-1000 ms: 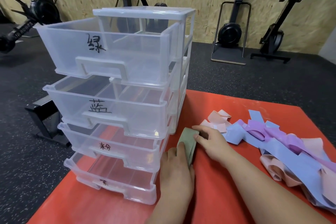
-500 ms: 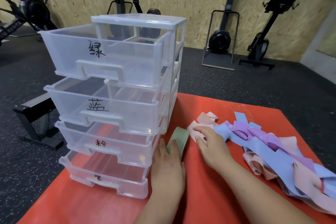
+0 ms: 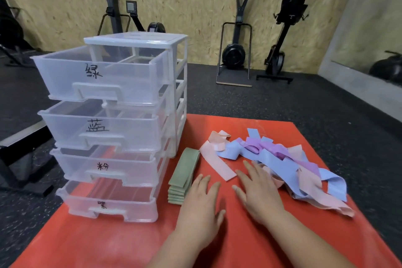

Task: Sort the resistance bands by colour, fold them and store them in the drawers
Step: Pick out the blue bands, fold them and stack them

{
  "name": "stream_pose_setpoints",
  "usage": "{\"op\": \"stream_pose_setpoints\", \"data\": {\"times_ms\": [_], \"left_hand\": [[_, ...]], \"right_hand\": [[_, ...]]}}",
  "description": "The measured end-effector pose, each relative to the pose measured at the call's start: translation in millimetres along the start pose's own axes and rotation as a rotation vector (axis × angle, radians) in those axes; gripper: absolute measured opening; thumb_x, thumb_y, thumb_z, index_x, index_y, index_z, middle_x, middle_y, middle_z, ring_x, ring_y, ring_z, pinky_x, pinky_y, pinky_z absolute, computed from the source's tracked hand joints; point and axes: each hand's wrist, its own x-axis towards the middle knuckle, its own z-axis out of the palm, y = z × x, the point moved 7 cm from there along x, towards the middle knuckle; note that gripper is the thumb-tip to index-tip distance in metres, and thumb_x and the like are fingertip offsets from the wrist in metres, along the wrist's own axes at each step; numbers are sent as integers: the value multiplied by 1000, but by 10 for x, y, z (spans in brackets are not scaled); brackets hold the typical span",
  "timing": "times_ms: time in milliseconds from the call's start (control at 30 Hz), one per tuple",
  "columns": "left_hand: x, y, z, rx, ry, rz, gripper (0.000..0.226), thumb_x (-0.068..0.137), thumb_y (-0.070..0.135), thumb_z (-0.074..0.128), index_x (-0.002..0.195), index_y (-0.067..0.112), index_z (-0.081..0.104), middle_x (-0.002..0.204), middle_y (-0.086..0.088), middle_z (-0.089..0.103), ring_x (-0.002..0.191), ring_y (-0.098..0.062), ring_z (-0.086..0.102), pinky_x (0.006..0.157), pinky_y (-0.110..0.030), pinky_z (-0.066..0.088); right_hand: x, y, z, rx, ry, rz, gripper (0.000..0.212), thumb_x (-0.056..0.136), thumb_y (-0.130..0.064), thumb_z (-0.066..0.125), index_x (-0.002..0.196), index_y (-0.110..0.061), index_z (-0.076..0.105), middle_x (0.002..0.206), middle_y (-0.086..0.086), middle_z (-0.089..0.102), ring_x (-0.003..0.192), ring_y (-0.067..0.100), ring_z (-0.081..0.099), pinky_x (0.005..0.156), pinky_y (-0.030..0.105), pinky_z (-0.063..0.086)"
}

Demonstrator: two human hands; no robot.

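Here, four pulled-out drawers [image 3: 102,98] all bare, folded green band [image 3: 183,175] beside, both hands' [image 3: 201,204] grip released.

1 head-worn wide-angle view looks forward and down from close above the red mat [image 3: 250,243]. The drawer unit [image 3: 121,128] fills the left, both forearms enter from the bottom edge, and the chipboard wall [image 3: 195,2] with gym machines stands far behind.

Both forearms cut off by the bottom edge, red tabletop [image 3: 250,246] running out of frame below, lower bands in the tangled pile [image 3: 282,165] buried under others, green band stack [image 3: 183,175] partly behind the left hand [image 3: 199,209].
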Motion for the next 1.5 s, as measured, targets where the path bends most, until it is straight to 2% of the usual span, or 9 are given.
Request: {"op": "stream_pose_setpoints", "data": {"times_ms": [167, 233, 400, 600, 767, 933, 1167, 1333, 1500], "left_hand": [[-47, 267, 132, 20, -75, 80, 70, 100, 47, 56, 162, 29, 29, 173, -8, 20, 163, -27, 4, 130, -33, 3], [-52, 328, 173, 34, -99, 102, 69, 99, 47, 57, 161, 29, 31, 172, -8, 23, 163, -28, 7, 131, -34, 5], [-69, 345, 239, 41, -145, 101, 68, 97, 47, 56, 158, 31, 34, 169, -6, 27, 161, -28, 13, 131, -39, 17], [-122, 428, 71, -122, -83, 100, 64, 91, 48, 53, 153, 32, 45, 158, 3, 39, 149, -18, 32, 126, -30, 26], [-128, 596, -265, -350, 55, 15, 50, 97, 40, 65, 145, 31, 56, 145, 12, 53, 137, -7, 46, 116, -21, 33], [-289, 694, -382, -690, 150, -124, 49, 96, 36, 75, 142, 37, 56, 130, 21, 65, 114, 5, 62, 96, -21, 50], [-498, 731, -34, -1106, 35, -304, 54, 100, 22, 73, 149, 13, 53, 122, 3, 75, 105, -4, 73, 90, -22, 56], [-550, 707, 27, -1162, 18, -390, 46, 101, 17, 71, 143, 20, 53, 118, 3, 69, 90, -10, 71, 69, -23, 59], [-513, 615, 41, -1185, -73, -374, 41, 101, 17, 72, 140, 14, 60, 113, 0, 73, 86, -7, 69, 72, -24, 57]], "right_hand": [[-38, 616, -99, -43, -4, 333, 64, 101, -71, 27, 155, -39, 40, 171, 10, 22, 159, 32, 13, 125, 53, 11], [-82, 771, -82, -29, -55, 369, 64, 101, -71, 26, 151, -36, 44, 162, 5, 38, 152, 28, 31, 122, 52, 20], [-181, 830, -291, 137, 99, 276, 49, 101, -64, 36, 132, -33, 57, 130, -7, 64, 123, 20, 58, 100, 43, 47], [-319, 855, -877, 455, 256, 229, 40, 100, -25, 61, 139, -20, 64, 136, 2, 67, 126, 25, 60, 102, 38, 46], [-566, 750, -1435, 820, 340, 194, 24, 89, -7, 74, 99, -28, 79, 98, -17, 77, 94, -2, 69, 78, 9, 44], [-1018, 443, -1641, 1101, 385, 150, 24, 91, -3, 75, 101, -23, 66, 86, -3, 77, 85, 8, 69, 80, 24, 50], [-1480, 296, -842, 1012, 116, 127, 34, 95, -6, 71, 119, -25, 56, 92, -12, 77, 88, 3, 71, 85, 30, 51], [-1478, 126, -904, 933, 16, -35, 29, 100, -8, 63, 116, -30, 55, 87, -12, 73, 86, 8, 66, 83, 32, 51], [-1522, 61, -939, 925, -81, -105, 24, 103, -16, 61, 118, -32, 53, 87, -17, 72, 83, 5, 62, 80, 35, 48]]}}
